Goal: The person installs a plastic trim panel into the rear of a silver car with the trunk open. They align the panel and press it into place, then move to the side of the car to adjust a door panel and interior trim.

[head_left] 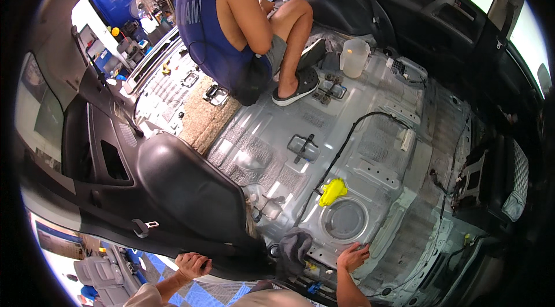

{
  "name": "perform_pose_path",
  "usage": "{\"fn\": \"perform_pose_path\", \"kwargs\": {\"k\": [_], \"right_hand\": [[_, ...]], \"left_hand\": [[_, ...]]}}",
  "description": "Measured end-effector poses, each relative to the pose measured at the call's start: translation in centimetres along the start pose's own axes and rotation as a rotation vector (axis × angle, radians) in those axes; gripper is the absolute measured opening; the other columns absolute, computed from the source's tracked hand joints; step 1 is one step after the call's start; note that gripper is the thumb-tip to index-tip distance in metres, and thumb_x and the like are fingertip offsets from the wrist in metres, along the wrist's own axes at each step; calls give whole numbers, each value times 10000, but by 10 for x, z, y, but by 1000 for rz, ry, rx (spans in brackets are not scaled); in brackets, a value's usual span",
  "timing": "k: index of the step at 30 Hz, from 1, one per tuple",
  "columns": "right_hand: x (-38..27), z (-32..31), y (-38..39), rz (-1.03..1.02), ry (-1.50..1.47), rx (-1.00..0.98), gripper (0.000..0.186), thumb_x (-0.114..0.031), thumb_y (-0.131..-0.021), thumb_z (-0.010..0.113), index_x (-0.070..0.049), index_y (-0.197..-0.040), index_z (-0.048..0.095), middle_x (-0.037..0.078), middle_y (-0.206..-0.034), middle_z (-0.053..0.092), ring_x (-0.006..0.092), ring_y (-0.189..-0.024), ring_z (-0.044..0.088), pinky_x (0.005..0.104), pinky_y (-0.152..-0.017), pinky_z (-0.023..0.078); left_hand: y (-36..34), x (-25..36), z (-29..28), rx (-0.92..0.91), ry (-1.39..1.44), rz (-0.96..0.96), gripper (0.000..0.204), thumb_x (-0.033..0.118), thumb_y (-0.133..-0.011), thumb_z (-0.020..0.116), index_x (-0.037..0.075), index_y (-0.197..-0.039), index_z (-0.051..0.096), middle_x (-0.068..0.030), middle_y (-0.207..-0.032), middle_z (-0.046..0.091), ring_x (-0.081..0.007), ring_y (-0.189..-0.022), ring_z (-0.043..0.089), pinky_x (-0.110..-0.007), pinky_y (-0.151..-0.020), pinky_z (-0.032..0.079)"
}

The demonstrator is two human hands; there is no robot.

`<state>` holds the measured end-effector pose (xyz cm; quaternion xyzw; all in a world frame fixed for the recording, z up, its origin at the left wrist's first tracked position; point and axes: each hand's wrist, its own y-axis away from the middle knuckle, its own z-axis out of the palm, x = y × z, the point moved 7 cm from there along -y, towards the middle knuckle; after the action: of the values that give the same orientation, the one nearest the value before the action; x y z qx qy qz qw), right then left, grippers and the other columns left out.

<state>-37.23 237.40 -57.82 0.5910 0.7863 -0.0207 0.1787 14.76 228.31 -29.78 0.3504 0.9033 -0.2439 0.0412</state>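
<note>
My left hand (pixel 193 265) is closed, fingers curled, at the lower edge of the black side trim panel (pixel 191 185); what it holds, if anything, is hidden. My right hand (pixel 353 256) lies with fingers stretched out on the bare metal car floor (pixel 370 209), near its side edge, holding nothing. Left of it, a crumpled dark grey cloth (pixel 295 249) drapes over the sill. Beyond the right hand are a round cover plate (pixel 344 219) in the floor and a bright yellow piece (pixel 333 192) beside that plate.
Another person (pixel 225 23) in a blue sleeveless top squats at the far end. A translucent plastic pitcher (pixel 354 58) stands near that person. A black cable (pixel 347 139) crosses the floor. To the right sits a dark box-like unit (pixel 483 180). Outside, grey car seats (pixel 101 278) stand at lower left.
</note>
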Motion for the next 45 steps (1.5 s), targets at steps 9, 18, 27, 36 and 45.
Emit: {"fn": "perform_pose_path", "kwargs": {"k": [9, 18, 27, 36, 45], "right_hand": [[3, 6, -2, 21, 60, -83, 562, -399, -1128, 422, -16, -1535, 354, 242, -1438, 487, 405, -1315, 494, 558, -997, 504], [3, 8, -4, 6, 66, -70, 532, -388, -1130, 433, -14, -1503, 374, 225, -1457, 476, 404, -1298, 510, 548, -945, 549], [2, 5, -3, 56, 103, -103, 557, -441, -1133, 406, -32, -1508, 371, 225, -1426, 480, 402, -1280, 526, 552, -922, 545], [3, 8, -4, 41, 111, -88, 564, -448, -1127, 414, -38, -1512, 371, 220, -1459, 474, 399, -1317, 506, 556, -957, 523], [5, 9, -3, -39, 95, 24, 550, -405, -1120, 455, -7, -1494, 387, 255, -1342, 504, 428, -1246, 518, 569, -883, 561]], "left_hand": [[-1, 1, 3, -48, -30, -10, 208, 256, -734, 811, 218, -864, 653, 70, -767, 616, -150, -776, 627, -370, -723, 423], [-4, 2, 2, -73, -57, -15, 217, 267, -727, 813, 220, -859, 648, 60, -768, 606, -162, -765, 614, -370, -713, 427], [-2, 3, 4, -83, -59, -11, 208, 272, -734, 808, 217, -859, 651, 59, -759, 596, -166, -761, 609, -373, -694, 426], [3, 2, 7, -86, -34, -4, 208, 264, -730, 798, 189, -857, 651, 39, -775, 622, -193, -767, 582, -399, -728, 399], [-3, 2, 3, -92, -38, -23, 212, 283, -739, 811, 214, -852, 645, 62, -762, 605, -166, -739, 589, -374, -696, 421]]}}
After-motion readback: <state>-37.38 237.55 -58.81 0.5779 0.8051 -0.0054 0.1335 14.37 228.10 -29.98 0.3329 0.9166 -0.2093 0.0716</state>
